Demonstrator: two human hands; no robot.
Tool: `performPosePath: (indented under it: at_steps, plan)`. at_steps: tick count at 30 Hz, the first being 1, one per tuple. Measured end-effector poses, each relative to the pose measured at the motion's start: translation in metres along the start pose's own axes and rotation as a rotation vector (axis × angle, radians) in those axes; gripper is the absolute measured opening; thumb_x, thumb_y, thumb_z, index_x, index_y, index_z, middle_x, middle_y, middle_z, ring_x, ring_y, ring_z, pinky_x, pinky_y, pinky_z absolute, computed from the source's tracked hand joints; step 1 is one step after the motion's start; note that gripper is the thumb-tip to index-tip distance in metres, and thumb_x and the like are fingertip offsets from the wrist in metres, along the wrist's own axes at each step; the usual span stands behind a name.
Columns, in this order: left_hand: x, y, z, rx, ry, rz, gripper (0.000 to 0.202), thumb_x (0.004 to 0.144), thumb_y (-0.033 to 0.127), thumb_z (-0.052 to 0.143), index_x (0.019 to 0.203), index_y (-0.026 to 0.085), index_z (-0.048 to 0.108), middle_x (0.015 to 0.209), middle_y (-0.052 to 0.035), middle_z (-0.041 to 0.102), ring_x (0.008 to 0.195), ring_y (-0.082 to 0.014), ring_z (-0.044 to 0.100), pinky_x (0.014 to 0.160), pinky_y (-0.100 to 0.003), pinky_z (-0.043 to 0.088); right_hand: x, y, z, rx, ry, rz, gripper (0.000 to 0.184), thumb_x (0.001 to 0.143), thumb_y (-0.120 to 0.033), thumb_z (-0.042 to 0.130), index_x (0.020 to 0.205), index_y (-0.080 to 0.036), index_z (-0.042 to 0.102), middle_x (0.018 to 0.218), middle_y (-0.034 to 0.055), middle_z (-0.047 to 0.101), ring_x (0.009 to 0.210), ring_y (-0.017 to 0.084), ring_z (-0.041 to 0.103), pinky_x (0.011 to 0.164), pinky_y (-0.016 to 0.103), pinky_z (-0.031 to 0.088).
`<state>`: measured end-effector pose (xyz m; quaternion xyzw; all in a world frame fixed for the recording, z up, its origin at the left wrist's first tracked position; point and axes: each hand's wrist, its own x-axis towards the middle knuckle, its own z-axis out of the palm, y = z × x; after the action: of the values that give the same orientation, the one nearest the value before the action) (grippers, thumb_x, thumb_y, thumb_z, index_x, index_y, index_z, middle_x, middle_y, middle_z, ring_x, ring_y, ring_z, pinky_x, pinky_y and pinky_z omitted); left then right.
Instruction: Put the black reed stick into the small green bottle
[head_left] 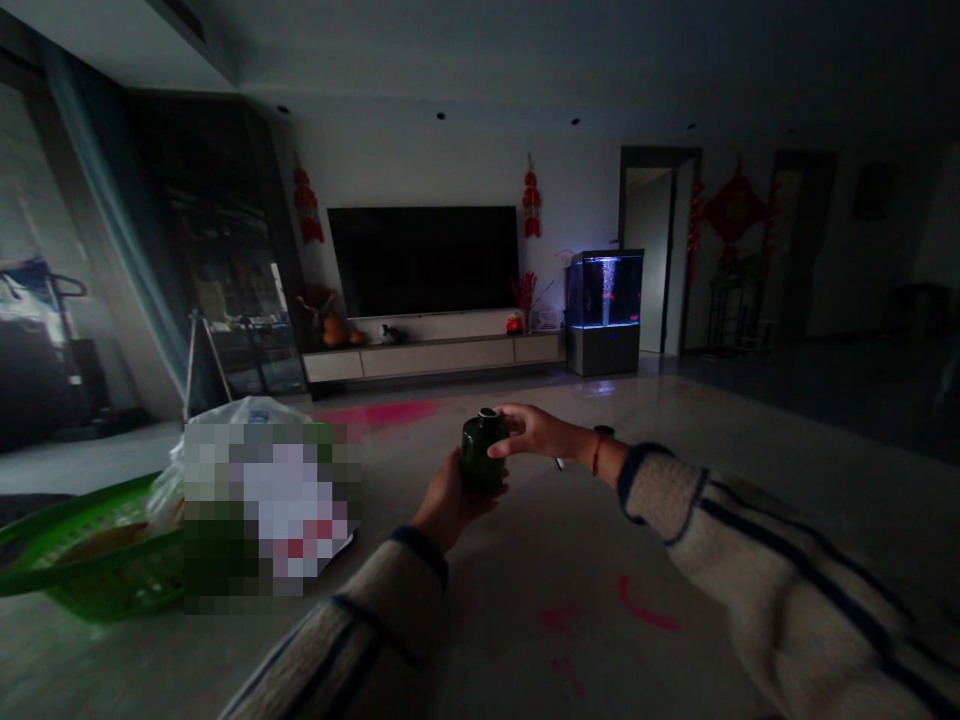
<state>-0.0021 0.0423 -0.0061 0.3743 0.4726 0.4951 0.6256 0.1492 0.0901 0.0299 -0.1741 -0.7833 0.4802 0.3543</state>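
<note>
A small dark green vase [482, 452], glossy and bottle-shaped with a short narrow neck, is held upright in front of me. My left hand [459, 492] wraps round its lower body from the left and below. From the right, my right hand [531, 432] grips the vase near its shoulder, with thumb and fingers closed against the side. The opening at the top shows a pale rim, and I cannot see inside. Behind my right wrist a dark round object [604, 432] is partly hidden, too dim to name.
On the left stands a green plastic basket [120, 585] with a clear plastic bag [247, 412]; a blurred patch covers part of both. Pink marks [646, 608] lie on the pale surface below my hands. Farther off are a TV cabinet [435, 357] and a lit aquarium [604, 290].
</note>
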Motion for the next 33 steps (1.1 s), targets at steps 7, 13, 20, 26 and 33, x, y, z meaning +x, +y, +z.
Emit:
performPosePath:
  at_steps: [7,13,20,26,33]
  plan:
    - [0.003,0.005,-0.003,-0.049,-0.051,-0.067,0.051,0.086,0.045,0.028,0.116,0.007,0.044,0.098,-0.0167,0.058,0.071,-0.0198,0.061,0.056,-0.027,0.045,0.001,0.005,-0.003,-0.043,0.07,0.008,0.044,0.059,-0.026,0.071,0.098,-0.015,0.053,0.097,0.004,0.06,0.092,0.015,0.055,0.085,0.032,0.042]
    - [0.005,0.007,-0.003,-0.074,0.035,-0.066,0.05,0.085,0.044,0.033,0.117,0.006,0.041,0.094,-0.0145,0.058,0.07,-0.0184,0.058,0.065,-0.031,0.044,0.001,0.016,-0.003,-0.125,0.105,0.056,0.042,0.059,-0.03,0.07,0.094,-0.014,0.054,0.093,0.0046,0.06,0.087,0.015,0.055,0.081,0.031,0.043]
    - [0.015,0.005,-0.014,0.096,0.048,-0.022,0.052,0.082,0.052,0.03,0.107,0.014,0.055,0.11,-0.01,0.056,0.096,-0.0197,0.05,0.076,-0.028,0.035,0.003,0.048,-0.01,-0.326,0.188,0.127,0.045,0.054,-0.034,0.073,0.09,-0.014,0.057,0.087,0.0037,0.061,0.083,0.016,0.055,0.076,0.03,0.043]
    - [0.013,0.005,-0.012,0.102,-0.062,-0.014,0.06,0.082,0.056,0.023,0.117,0.015,0.05,0.119,-0.0097,0.051,0.107,-0.021,0.044,0.082,-0.029,0.031,0.003,0.058,-0.015,-0.271,0.193,0.17,0.045,0.054,-0.036,0.073,0.089,-0.014,0.057,0.088,0.0043,0.061,0.084,0.016,0.055,0.077,0.029,0.043]
    - [0.007,0.008,-0.012,0.075,-0.081,-0.069,0.065,0.079,0.061,0.028,0.12,0.014,0.046,0.111,-0.0122,0.054,0.086,-0.0194,0.055,0.07,-0.027,0.036,-0.003,0.058,-0.013,-0.182,0.012,0.19,0.059,0.047,-0.024,0.077,0.101,-0.016,0.054,0.101,0.005,0.061,0.095,0.018,0.055,0.087,0.034,0.041]
